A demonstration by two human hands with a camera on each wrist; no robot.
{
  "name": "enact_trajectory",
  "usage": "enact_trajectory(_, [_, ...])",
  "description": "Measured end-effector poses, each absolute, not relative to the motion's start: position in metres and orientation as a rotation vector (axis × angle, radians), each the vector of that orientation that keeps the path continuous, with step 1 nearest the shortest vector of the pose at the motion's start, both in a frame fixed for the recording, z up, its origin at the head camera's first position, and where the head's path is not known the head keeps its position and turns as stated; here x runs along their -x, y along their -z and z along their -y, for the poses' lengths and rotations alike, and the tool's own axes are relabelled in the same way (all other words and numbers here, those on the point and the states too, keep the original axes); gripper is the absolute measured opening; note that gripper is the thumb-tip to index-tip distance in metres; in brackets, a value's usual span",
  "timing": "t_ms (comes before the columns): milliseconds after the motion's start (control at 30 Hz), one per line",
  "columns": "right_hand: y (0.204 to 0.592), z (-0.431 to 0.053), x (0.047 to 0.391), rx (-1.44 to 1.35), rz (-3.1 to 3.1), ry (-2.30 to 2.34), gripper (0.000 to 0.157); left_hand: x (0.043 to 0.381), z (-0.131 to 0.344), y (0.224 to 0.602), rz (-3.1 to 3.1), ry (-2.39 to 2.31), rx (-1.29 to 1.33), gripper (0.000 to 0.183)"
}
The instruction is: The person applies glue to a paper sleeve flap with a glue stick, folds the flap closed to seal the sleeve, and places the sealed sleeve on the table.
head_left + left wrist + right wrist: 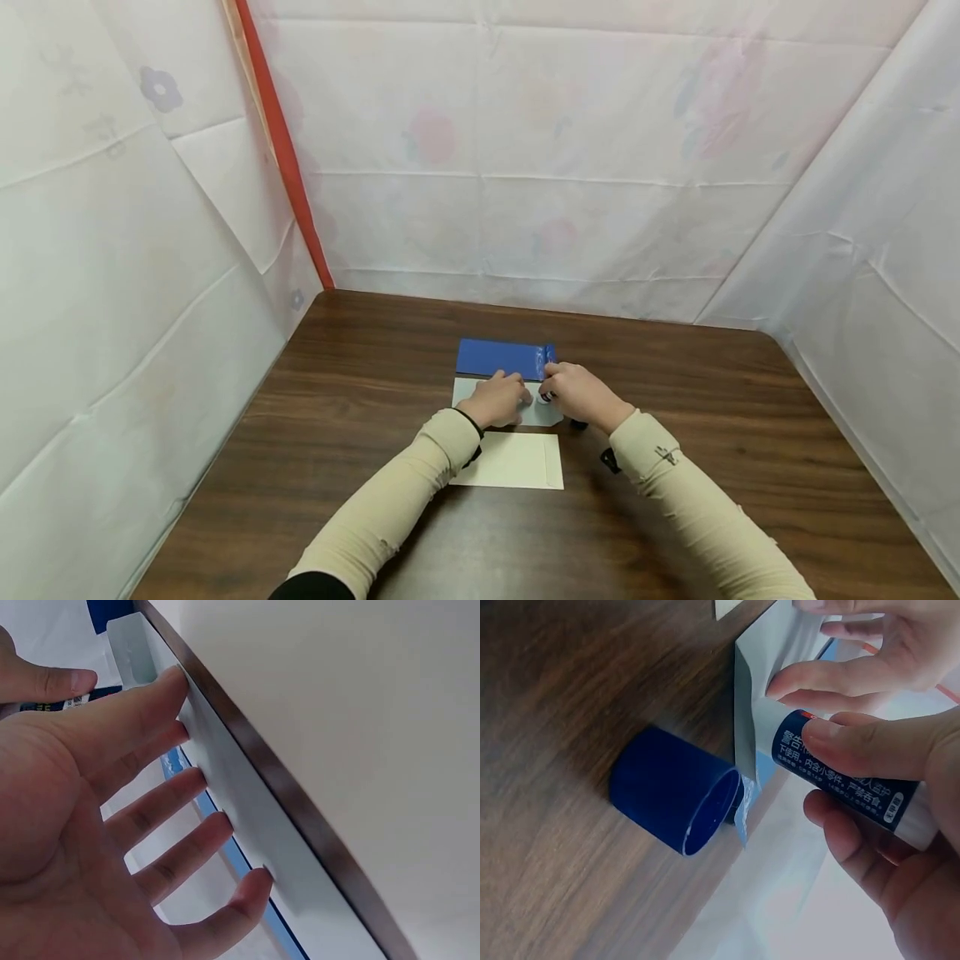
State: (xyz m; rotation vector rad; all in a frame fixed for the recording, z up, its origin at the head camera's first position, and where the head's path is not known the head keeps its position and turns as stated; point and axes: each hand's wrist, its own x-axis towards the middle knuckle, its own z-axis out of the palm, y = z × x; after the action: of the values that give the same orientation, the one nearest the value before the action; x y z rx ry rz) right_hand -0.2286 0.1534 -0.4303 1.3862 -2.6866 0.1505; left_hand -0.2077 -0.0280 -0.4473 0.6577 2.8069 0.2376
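Observation:
A glue stick (847, 772) with a dark blue label and white printed characters is held between the thumb and fingers of my right hand (581, 393). Its uncapped white end meets the edge of a pale grey-blue paper piece (546, 415), which looks like an envelope with its flap. My left hand (497, 402) presses that paper flat, fingers spread and fingertips on its surface (262, 817). On the wood in the right wrist view lies the blue glue cap (667, 791), on its side with its mouth facing the paper.
Beyond the pale paper lies a blue rectangular piece (498, 357) with whitish marks at its right end. Nearer me is a cream envelope (517, 467). All sit on a brown wooden table (315, 433), with white printed sheeting (525, 150) hanging behind it.

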Motion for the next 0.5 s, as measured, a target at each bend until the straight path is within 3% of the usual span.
enact_trajectory(500, [0.424,-0.156,0.208,-1.441,2.793,-0.247,0.018,0.211,0.028,0.448,-2.806,-0.224,-0.655,0.038])
